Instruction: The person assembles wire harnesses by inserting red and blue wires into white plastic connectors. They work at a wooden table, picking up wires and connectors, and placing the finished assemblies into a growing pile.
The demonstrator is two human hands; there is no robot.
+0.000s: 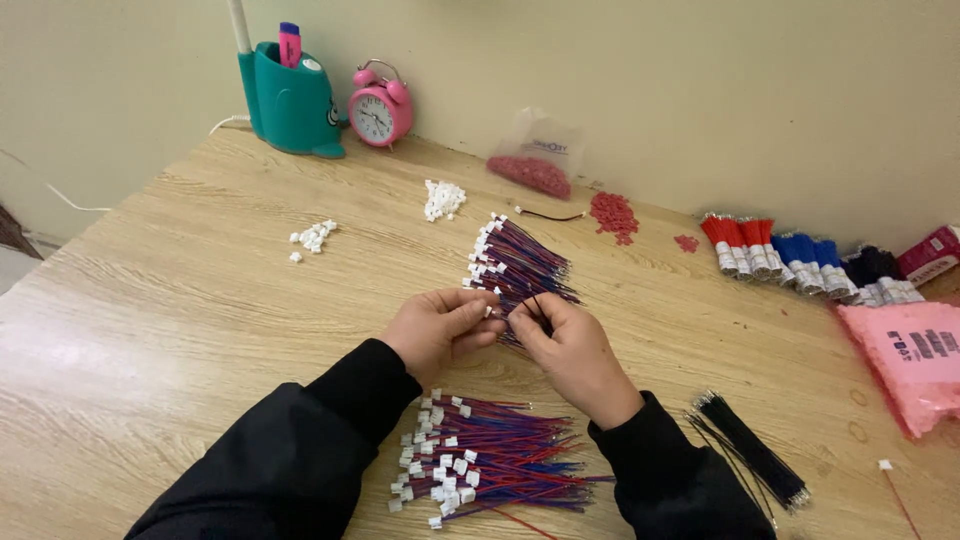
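Left hand (pixel 438 328) has its grip pinched shut on a small white connector (pixel 488 311); right hand (pixel 568 350) has its grip closed on a thin black wire (pixel 537 305), both meeting just above the desk (pixel 180 300), between the far wire bundle (pixel 520 265) and the near wire bundle (pixel 490 465). Risk: the tiny connector could slip from the fingertips and get lost among the loose white connectors (pixel 443 198); the wire end could bend if pushed in off-line. Surface is light wood-grain; beige wall behind, teal pen holder (pixel 290 100), pink alarm clock (pixel 380 108), red beads (pixel 613 214), pink bag (pixel 915 360) at the right edge.
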